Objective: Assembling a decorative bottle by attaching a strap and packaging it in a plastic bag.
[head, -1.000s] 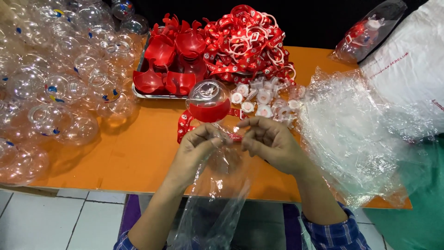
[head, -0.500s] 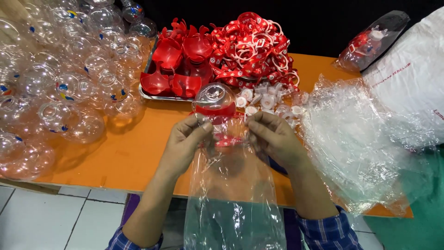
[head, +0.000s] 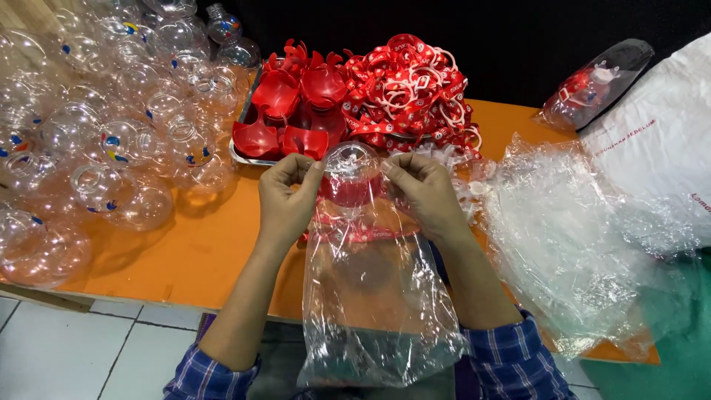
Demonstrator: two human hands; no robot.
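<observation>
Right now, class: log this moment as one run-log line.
left hand: holds clear plastic bag mouth | right hand: holds bag mouth | clear dome-topped red container: at opening

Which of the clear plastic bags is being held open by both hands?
The clear plastic bag hanging over the orange table's front edge, gripped by left hand and right hand; the others lie piled at right.

Packing workshop: orange table (head: 185,252) heaped with clear globes (head: 111,133).

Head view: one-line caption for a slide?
Both hands, left and right, hold a clear plastic bag open around a red-and-clear ball.
</observation>
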